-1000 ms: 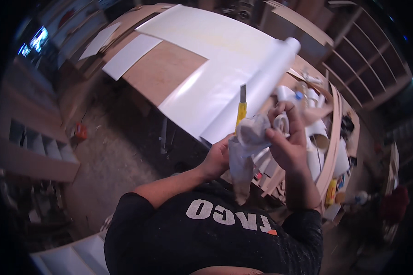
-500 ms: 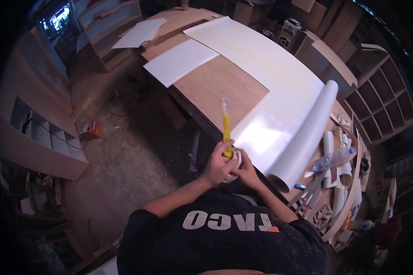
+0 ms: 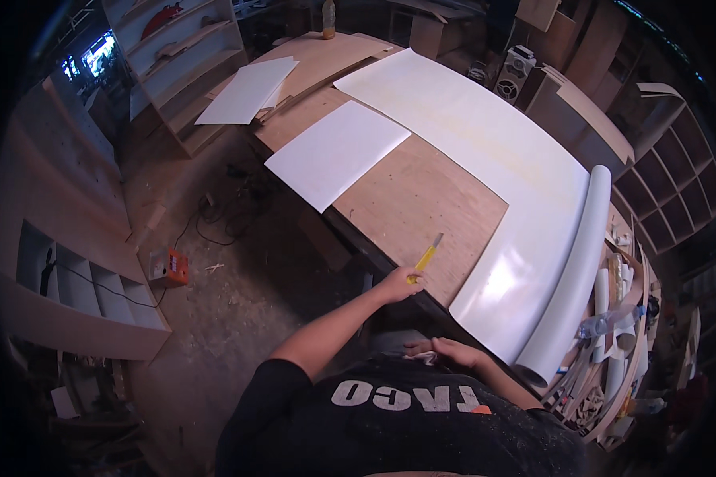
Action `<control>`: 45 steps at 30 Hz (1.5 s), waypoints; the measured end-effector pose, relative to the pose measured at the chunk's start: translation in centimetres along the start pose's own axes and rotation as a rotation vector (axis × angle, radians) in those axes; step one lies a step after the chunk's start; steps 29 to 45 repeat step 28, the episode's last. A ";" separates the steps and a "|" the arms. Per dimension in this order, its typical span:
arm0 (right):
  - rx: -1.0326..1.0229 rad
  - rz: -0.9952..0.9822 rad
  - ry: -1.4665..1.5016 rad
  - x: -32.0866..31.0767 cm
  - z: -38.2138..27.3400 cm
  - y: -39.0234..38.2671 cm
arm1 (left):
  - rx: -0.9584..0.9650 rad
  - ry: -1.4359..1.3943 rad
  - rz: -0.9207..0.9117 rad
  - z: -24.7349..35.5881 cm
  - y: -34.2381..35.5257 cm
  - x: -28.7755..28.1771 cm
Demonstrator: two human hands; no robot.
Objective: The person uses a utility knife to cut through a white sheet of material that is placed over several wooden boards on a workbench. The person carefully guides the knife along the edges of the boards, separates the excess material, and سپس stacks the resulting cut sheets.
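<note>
My left hand is closed around a yellow cutter knife, at the near edge of the wooden worktable. Its grey tip points up and away, over the bare plywood. Close to the front of my black shirt, my right hand has its fingers bent over a crumpled white piece, mostly hidden. Beyond the knife, a white rectangular sheet lies on the table's left part. A large glossy white sheet covers the far and right sides, its right end wound into a roll.
More white sheets lie at the far left, near a bottle. Offcuts, rolls and a clear plastic bottle crowd the right side. An orange box with a cord stands on the floor at left, beside a wooden cabinet.
My hands have parted. The left has carried the yellow knife forward and right to the table edge, tilting it; the right has drawn back toward my shirt with the white piece.
</note>
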State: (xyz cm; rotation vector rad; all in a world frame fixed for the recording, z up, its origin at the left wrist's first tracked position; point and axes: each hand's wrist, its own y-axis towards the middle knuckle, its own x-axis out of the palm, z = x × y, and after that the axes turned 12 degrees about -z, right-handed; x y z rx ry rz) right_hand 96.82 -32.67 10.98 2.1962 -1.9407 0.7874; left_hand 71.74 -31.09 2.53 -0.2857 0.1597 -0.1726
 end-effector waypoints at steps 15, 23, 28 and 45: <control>-0.166 0.636 0.691 -16.6 -9.4 15.5 | 0.272 0.462 0.432 -2.3 5.5 -20.8; -0.094 1.155 -0.162 -31.9 -19.5 36.4 | 0.151 0.826 0.526 -5.8 7.8 -47.4; 0.097 1.397 -1.336 -39.3 -19.1 48.4 | 0.133 1.044 0.271 -7.7 16.7 -56.5; 0.097 1.397 -1.336 -39.3 -19.1 48.4 | 0.133 1.044 0.271 -7.7 16.7 -56.5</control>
